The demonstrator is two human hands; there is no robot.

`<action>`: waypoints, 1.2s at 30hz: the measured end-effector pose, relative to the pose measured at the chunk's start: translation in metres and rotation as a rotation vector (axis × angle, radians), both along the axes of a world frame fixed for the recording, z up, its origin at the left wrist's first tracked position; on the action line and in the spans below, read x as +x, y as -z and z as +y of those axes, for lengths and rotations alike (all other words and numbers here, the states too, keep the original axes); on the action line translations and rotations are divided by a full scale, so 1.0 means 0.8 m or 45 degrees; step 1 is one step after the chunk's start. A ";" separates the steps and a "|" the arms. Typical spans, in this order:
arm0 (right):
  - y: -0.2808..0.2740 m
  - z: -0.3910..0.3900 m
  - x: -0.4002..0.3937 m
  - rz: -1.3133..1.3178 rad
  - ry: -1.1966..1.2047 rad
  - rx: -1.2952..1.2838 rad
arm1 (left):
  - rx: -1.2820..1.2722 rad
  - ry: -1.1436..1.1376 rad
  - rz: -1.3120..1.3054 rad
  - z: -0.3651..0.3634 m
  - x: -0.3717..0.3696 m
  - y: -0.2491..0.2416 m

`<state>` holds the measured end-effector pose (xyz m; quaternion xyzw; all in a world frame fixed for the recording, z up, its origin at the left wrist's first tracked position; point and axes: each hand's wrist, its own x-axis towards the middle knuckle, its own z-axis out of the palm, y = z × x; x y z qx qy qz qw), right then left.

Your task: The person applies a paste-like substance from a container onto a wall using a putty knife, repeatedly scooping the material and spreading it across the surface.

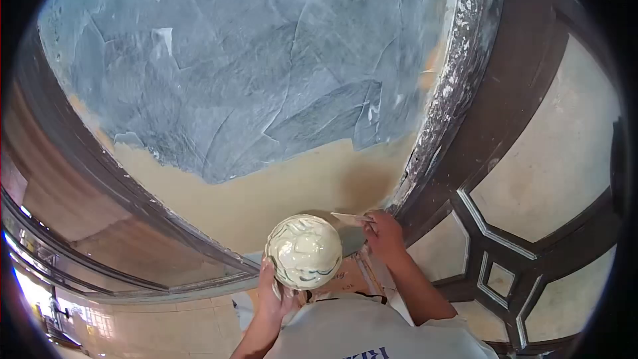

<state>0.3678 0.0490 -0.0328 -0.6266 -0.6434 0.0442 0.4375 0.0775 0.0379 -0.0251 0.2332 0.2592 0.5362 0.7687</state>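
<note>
My left hand (pixel 276 298) is wrapped around the lower left side of a round tub (pixel 341 256), holding it in front of my chest. Glossy cream-coloured putty (pixel 306 249), with swirled marks on top, fills it. Just right of the tub, my right hand (pixel 385 233) grips a putty knife (pixel 350 218) by its handle. Its thin pale blade points left, above the tub's right edge and apart from it. Ahead is a wall panel, its upper part covered with streaky blue-grey coating (pixel 252 73) and its lower strip a plain tan surface (pixel 266 189).
A dark frame with white smears (pixel 458 60) edges the panel on the right; another dark frame (pixel 139 189) edges it on the left. Dark wood trim with pale inset panels (pixel 551 146) stands at the right. Cardboard (pixel 355 276) lies below, beside tiled floor (pixel 179 329).
</note>
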 end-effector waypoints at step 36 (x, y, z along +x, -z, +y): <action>0.006 0.107 0.118 1.824 -0.180 0.058 | -0.182 -0.026 0.131 0.011 0.049 0.034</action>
